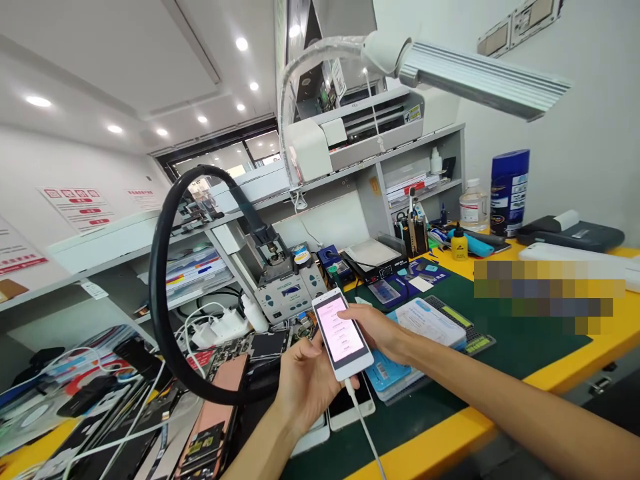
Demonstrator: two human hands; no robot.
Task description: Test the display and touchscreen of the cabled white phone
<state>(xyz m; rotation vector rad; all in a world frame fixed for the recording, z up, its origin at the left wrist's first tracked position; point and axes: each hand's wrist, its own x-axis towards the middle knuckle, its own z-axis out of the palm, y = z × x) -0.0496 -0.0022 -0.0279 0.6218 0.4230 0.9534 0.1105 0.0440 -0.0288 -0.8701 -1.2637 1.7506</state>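
Observation:
A white smartphone (343, 333) is tilted toward me, its lit screen showing a pinkish page with lines of text too small to read. My left hand (305, 373) is closed around it from the left and below, with fingertips showing by the lower right edge. My right hand (375, 327) comes in from the right, a fingertip extended over the upper screen; its other fingers are partly hidden. A white charging cable (361, 417) runs from the bottom of the phone toward me. Beneath lies another phone (353, 408) with a dark screen and white frame.
A thick black hose (156, 287) loops up left of my hands from a grey control unit (290, 297). Blue-and-white packages (425, 323) lie on the green mat (530, 350). Phone parts and a pink phone housing (220, 400) crowd the left. A lamp (485, 77) hangs overhead.

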